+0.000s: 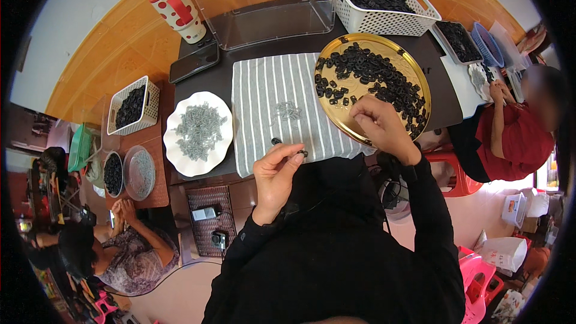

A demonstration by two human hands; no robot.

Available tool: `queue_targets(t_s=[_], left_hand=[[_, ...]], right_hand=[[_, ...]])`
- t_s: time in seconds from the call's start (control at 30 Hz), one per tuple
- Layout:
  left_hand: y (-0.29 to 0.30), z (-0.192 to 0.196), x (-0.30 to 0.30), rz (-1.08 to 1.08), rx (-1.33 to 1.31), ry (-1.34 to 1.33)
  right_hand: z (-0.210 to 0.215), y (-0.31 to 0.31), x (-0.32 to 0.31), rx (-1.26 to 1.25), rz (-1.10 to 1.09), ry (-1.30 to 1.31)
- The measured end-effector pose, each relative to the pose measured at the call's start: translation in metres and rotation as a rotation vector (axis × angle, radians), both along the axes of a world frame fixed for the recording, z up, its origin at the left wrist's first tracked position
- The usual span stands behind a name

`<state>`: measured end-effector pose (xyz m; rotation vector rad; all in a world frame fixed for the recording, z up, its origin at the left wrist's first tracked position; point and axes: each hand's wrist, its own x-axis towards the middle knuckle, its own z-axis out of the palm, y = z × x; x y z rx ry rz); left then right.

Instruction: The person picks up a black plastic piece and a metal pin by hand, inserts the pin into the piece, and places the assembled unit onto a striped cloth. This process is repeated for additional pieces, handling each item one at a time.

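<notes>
In the head view, two bare hands work at a dark table [444, 105]. The left hand [276, 180] is over the near edge of a striped cloth [255, 84]. Its thumb and pointing finger are pinched together, with a small black piece [303, 153] in their tips. One more dark piece [276, 141] is by that hand (I can't see just how it sits).

The right hand [381, 123] is over the near side of a round gold tray [411, 66]. Its fingers are curled in, with the thumb close to them. I can't tell if it has hold of anything. A big bunch of black pieces [372, 69] is spread on the tray.

A little heap of thin gray bits [288, 111] lies on the cloth, between the hands and a bit farther off. A wavy white plate [175, 159] on the left has lots more gray bits [198, 132].

My guess is that the step in hand is handling the black pieces one by one, with the left hand keeping one ready. The next move seems to call for a firm little pinch on the left, and for careful right fingers, since the bits are tiny and could slip or get mixed up.
</notes>
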<state>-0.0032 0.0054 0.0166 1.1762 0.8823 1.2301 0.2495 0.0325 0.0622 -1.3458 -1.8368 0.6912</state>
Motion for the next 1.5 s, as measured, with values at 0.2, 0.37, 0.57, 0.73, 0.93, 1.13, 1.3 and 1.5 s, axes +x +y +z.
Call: queue_targets(t_s=[0.2, 0.37, 0.57, 0.73, 0.93, 1.13, 1.3, 1.5], left_hand=[[0.000, 0.005, 0.008, -0.091, 0.014, 0.037], [-0.002, 0.008, 0.010, -0.081, -0.036, -0.041], [-0.004, 0.006, 0.007, -0.059, -0.052, -0.060], [-0.005, 0.006, 0.005, -0.043, -0.044, -0.075], [-0.008, 0.010, 0.004, -0.032, -0.006, -0.072], [-0.007, 0.011, 0.003, -0.030, 0.011, -0.028], [-0.010, 0.005, 0.006, 0.008, 0.077, -0.047], [-0.012, 0.004, 0.000, 0.045, 0.111, -0.017]], right_hand=[[-0.008, -0.025, -0.044, -0.309, 0.143, 0.433], [-0.015, -0.025, -0.061, -0.272, 0.157, 0.424], [-0.013, -0.021, -0.070, -0.214, 0.225, 0.404], [-0.012, -0.020, -0.071, -0.137, 0.250, 0.298], [-0.020, -0.025, -0.074, -0.300, 0.204, 0.465], [-0.020, -0.023, -0.077, -0.157, 0.226, 0.402], [-0.012, -0.018, -0.076, 0.008, 0.282, 0.229], [-0.018, -0.019, -0.078, -0.133, 0.317, 0.237]])
